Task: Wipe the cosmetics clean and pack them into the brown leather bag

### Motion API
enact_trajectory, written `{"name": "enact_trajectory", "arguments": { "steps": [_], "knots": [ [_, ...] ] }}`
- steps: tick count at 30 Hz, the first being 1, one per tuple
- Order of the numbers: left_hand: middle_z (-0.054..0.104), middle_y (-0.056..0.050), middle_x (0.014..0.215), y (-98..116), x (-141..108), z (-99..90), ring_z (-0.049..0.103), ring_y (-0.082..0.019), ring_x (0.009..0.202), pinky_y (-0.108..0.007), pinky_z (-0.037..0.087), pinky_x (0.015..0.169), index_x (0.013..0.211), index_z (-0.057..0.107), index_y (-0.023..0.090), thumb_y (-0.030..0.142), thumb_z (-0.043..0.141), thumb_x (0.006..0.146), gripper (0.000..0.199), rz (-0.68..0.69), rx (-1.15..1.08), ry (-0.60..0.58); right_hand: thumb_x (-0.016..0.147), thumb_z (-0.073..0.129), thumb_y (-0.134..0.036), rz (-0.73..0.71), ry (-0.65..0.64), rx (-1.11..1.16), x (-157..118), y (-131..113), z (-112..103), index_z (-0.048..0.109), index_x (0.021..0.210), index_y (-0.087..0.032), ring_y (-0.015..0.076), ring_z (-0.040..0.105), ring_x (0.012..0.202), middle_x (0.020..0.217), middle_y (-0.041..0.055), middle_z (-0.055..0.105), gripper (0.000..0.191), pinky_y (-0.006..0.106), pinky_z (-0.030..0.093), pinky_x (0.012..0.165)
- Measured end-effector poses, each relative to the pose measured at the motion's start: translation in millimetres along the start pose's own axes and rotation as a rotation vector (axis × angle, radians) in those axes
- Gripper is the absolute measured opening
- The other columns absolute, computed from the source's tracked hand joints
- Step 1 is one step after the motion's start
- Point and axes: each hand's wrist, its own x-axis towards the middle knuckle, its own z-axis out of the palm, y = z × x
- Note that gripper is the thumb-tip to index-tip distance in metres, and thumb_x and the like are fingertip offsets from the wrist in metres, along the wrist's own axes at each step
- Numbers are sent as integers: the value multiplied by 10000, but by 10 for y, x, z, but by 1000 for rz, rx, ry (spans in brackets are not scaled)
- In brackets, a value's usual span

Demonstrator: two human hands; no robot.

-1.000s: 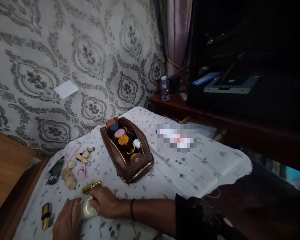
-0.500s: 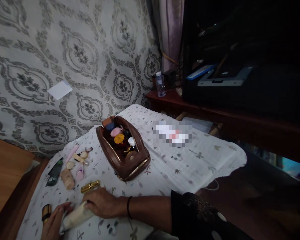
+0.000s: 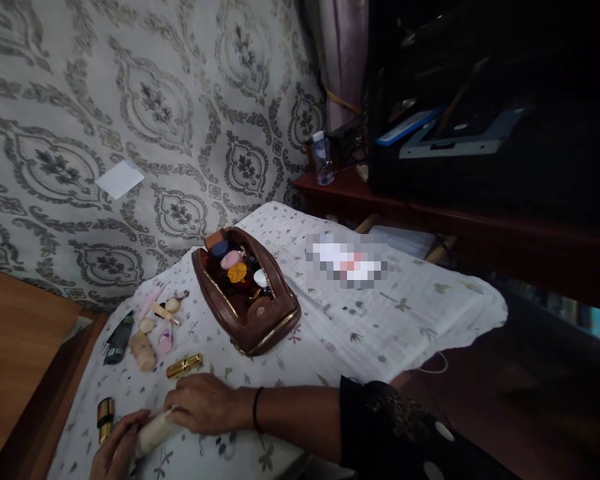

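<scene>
My right hand (image 3: 203, 404) is closed around one end of a pale cream tube-shaped item (image 3: 154, 433) lying low over the cloth. At its other end, the fingers of my left hand (image 3: 116, 448) grip it; the lower part of that hand runs out of view. Just beyond my right knuckles lies a gold lipstick tube (image 3: 185, 365). Another gold and black tube (image 3: 105, 419) is beside my left hand. Ahead stands an unzipped brown leather cosmetics bag (image 3: 260, 327), with several bottles and caps showing inside.
On the patterned white cloth (image 3: 340, 347), a beige bottle (image 3: 143, 352), a dark green tube (image 3: 119, 341) and a pink-purple container (image 3: 165, 338) lie at left among small cosmetics. A blurred item (image 3: 347, 261) is right of the bag. A clear bottle (image 3: 323, 160) stands on the red-brown shelf.
The view has shifted slightly. My hands stay on the cream item, which now shows a shorter length between them, with my left hand closer to my right.
</scene>
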Motion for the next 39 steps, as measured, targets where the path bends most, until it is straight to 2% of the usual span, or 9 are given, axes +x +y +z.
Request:
{"name": "enact_trajectory", "arguments": {
  "steps": [11, 14, 18, 22, 26, 28, 31, 35, 39],
  "knots": [
    [769, -43, 942, -86, -96, -10, 690, -303, 953, -374, 569, 813, 911, 735, 198, 558, 611, 690, 439, -66, -24, 30, 858, 664, -475, 1, -54, -72, 38, 6, 69, 743, 917, -103, 212, 664, 819, 809, 100, 720, 386, 260, 495, 694],
    [766, -48, 942, -16, -122, 18, 691, -297, 946, -350, 574, 779, 907, 733, 193, 541, 631, 672, 432, -109, -87, 47, 842, 685, -448, -30, -37, -67, 39, 19, 106, 732, 860, -117, 206, 651, 801, 745, 75, 698, 335, 261, 495, 698],
    [727, -37, 793, 134, -144, 57, 684, -265, 797, -317, 568, 666, 864, 741, 184, 535, 662, 616, 437, -135, -158, 71, 850, 655, -423, -81, -38, -84, 47, 26, 139, 723, 846, -120, 209, 634, 791, 716, 69, 687, 311, 275, 505, 739],
    [684, -23, 705, 194, -98, 53, 669, -244, 717, -304, 550, 621, 843, 740, 184, 513, 653, 628, 403, -101, -160, 16, 865, 641, -389, -96, -66, -86, 57, 28, 136, 718, 906, -115, 203, 628, 838, 779, 76, 706, 288, 283, 499, 827],
    [698, -16, 693, 212, -39, 46, 665, -234, 693, -310, 547, 645, 834, 733, 205, 496, 588, 675, 361, 55, -5, -55, 852, 666, -367, -81, -68, -49, 52, 56, 150, 703, 936, -111, 204, 622, 893, 851, 89, 692, 271, 282, 488, 869],
    [695, -8, 691, 246, -45, 69, 653, -216, 650, -304, 536, 622, 881, 713, 211, 484, 520, 718, 372, 125, 74, -59, 849, 679, -349, -83, -48, -14, 40, 79, 162, 693, 955, -111, 202, 617, 921, 925, 104, 677, 260, 284, 484, 887],
    [705, 6, 742, 367, -116, 155, 643, -186, 607, -287, 509, 592, 1047, 646, 218, 426, 431, 803, 385, 144, 194, -58, 852, 688, -317, -86, -48, 43, 18, 114, 181, 676, 968, -112, 206, 601, 980, 1006, 114, 647, 236, 294, 480, 917],
    [727, -29, 951, 671, -228, 323, 701, -211, 836, -313, 518, 736, 1311, 493, 226, 405, 352, 934, 440, 125, 296, -46, 857, 682, -237, -83, -43, 165, 2, 139, 217, 650, 1052, -128, 217, 550, 1121, 1119, 114, 602, 226, 328, 447, 1014],
    [675, -104, 1158, 873, -229, 386, 674, -209, 1009, -347, 502, 901, 1433, 338, 167, 449, 330, 981, 532, 140, 109, -71, 824, 702, -167, -62, -52, 258, -5, 157, 263, 577, 1224, -135, 247, 508, 1223, 1257, 136, 552, 421, 394, 430, 1065]
  ]
}}
